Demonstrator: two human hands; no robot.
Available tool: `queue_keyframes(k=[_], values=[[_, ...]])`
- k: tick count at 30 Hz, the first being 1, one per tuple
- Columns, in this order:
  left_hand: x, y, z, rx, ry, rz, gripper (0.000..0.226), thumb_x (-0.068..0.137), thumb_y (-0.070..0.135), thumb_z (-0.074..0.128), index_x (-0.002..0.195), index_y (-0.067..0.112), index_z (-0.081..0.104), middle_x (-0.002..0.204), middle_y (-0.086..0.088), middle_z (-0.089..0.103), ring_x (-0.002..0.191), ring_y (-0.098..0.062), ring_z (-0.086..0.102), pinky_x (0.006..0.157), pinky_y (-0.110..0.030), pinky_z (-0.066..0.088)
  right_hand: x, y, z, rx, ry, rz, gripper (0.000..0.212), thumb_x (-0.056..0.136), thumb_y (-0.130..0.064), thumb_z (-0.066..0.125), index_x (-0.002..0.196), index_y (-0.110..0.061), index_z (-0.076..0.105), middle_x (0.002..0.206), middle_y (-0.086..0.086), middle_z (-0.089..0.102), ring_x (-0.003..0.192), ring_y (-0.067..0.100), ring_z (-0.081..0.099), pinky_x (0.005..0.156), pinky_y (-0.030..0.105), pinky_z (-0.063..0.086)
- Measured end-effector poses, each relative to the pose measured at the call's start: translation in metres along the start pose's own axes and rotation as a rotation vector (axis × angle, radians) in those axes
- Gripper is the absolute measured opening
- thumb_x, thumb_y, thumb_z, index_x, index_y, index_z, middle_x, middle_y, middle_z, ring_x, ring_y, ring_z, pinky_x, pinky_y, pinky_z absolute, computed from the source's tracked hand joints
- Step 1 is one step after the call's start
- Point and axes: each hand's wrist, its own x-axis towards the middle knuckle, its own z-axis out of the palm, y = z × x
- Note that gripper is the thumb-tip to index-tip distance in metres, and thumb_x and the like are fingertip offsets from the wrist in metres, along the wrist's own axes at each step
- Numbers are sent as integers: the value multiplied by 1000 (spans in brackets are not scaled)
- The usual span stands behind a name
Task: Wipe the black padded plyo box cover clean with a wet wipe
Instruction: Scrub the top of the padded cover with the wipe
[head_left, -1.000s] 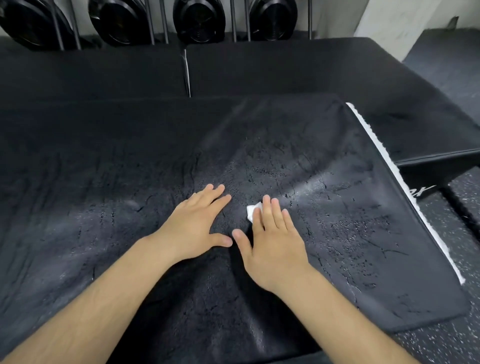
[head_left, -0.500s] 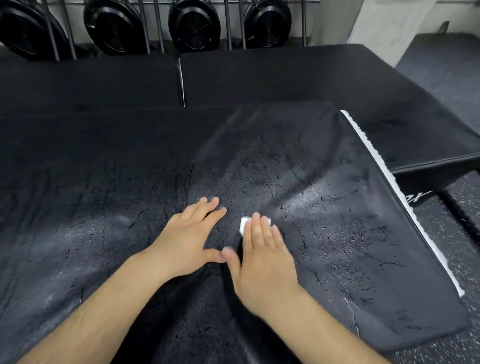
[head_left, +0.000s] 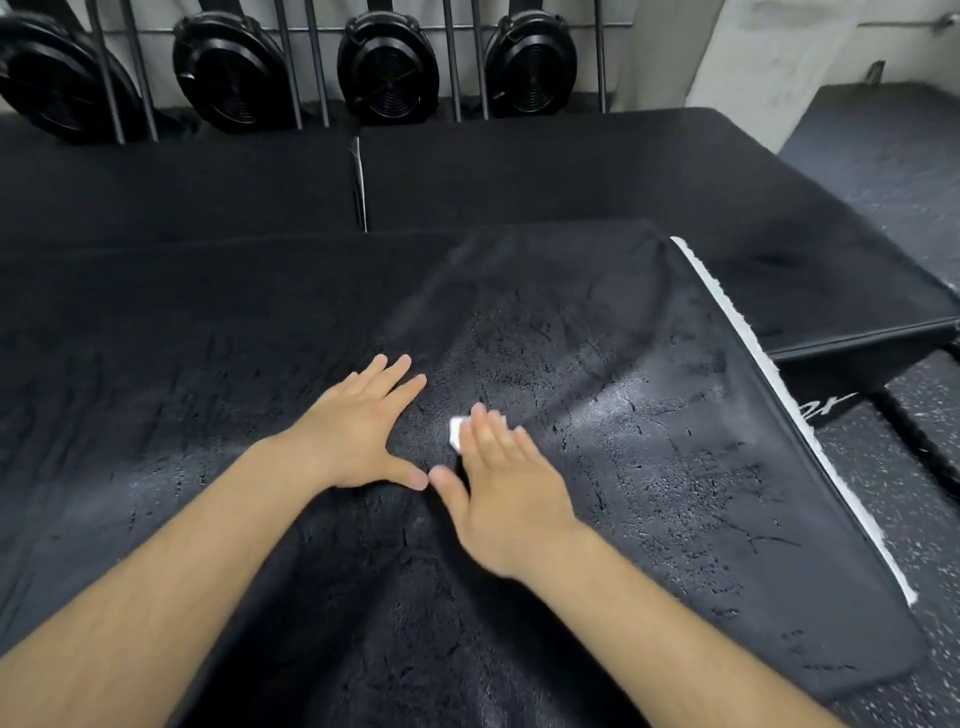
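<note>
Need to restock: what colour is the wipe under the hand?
White: the wet wipe, head view.

One wipe, one cover, left hand, right hand, four fans

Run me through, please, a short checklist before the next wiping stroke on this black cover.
1. Control of the wet wipe: ok, the right hand presses it with flat fingers onto the cover; only a white corner shows.
2. Cover braced: ok, the left hand lies flat on it.
3. Path leftward: not ok, the left hand sits close, thumbs almost meeting.
4. Path rightward: ok, bare cover as far as the white edge strip.
5. Wipe wet enough: cannot tell.
6. Dirt remaining: cannot tell; the surface looks cracked and patchy.
</note>
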Motion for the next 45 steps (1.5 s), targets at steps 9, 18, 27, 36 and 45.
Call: queue_keyframes(k=[9, 18, 27, 36, 45], values=[[6, -2, 16, -25, 2, -11, 118, 76, 77, 60, 158, 30, -10, 162, 8, -26, 148, -13, -27, 124, -37, -9, 18, -4, 2, -1, 32, -51, 88, 90, -63, -20, 158, -8, -13, 166, 11, -19, 153, 24, -16, 125, 40, -6], [6, -5, 20, -30, 25, 3, 108, 84, 64, 62, 157, 30, -11, 163, 7, -27, 147, -13, -29, 122, -34, -12, 28, -13, 0, 26, 60, -115, 85, 92, -59, -11, 160, -10, 0, 168, 8, -7, 155, 20, -10, 125, 40, -7], [6, 1, 13, -57, -26, -17, 118, 74, 75, 65, 159, 31, -3, 164, 8, -21, 150, -14, -23, 125, -39, -3, 43, -5, -11, 11, 75, -106, 81, 94, -57, -9, 161, -12, 0, 169, 7, -2, 155, 23, -4, 126, 40, -3], [52, -6, -40, 68, -95, -66, 121, 73, 63, 76, 160, 25, 2, 167, 1, -12, 153, -23, -12, 123, -38, 5, 91, 18, -32, 35, 118, 30, 67, 106, -49, 12, 160, -10, 6, 168, 9, 3, 154, 27, 2, 126, 42, 3], [64, -11, -31, 12, -138, -74, 129, 73, 59, 79, 159, 23, -10, 163, 5, -24, 151, -22, -21, 125, -43, 9, 129, 37, -48, 118, 111, 69, 65, 106, -49, 13, 161, -14, 8, 169, 6, 0, 155, 23, -3, 126, 41, 1]])
